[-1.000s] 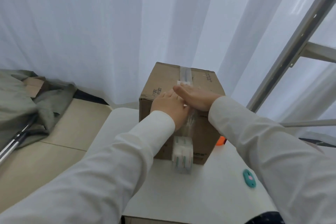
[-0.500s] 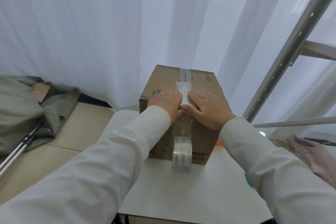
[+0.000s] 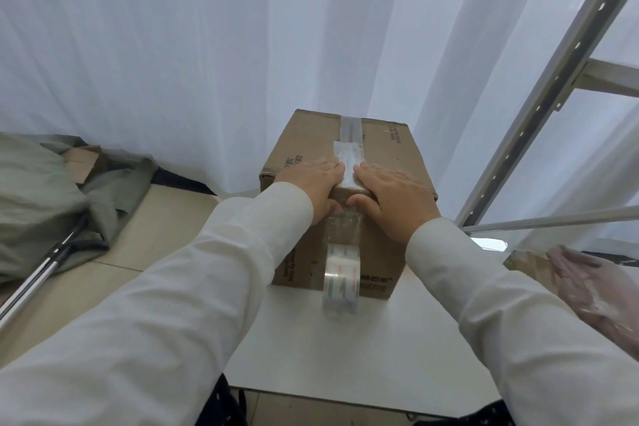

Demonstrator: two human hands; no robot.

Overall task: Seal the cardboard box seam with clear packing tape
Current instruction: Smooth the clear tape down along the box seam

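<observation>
Cardboard box (image 3: 349, 183): brown, stands on the white counter (image 3: 345, 339) near its far edge, just before a white curtain (image 3: 207, 45); the top seam runs away from the person.
Head view, tape strip (image 3: 350, 159): clear, lies along the near part of the seam, folds over the front top edge and runs down the front face to the roll.
Tape roll (image 3: 341, 278): hangs uncut against the lower front face, at or just above the counter; I cannot tell whether it rests there.
Left hand (image 3: 313, 183): flat on the box top left of the seam, fingers (image 3: 328, 164) extended and pressing, gripping nothing; thumb hooked over the front edge.
Right hand (image 3: 394, 195): flat on the right side, fingers spread along the strip, thumb on the front edge, holding nothing.
Handling, box: stiff and probably light; pushed down by the palms it should stay put.
Handling, tape: thin, slippery on its back, sticky beneath, creases readily; best rubbed flat from the seam outward.
Where to hold next: the roll by its outer rim, keeping the strip taut for cutting.
Surroundings: a metal frame (image 3: 539, 107) at right, green cloth (image 3: 41, 197) on the floor at left.
</observation>
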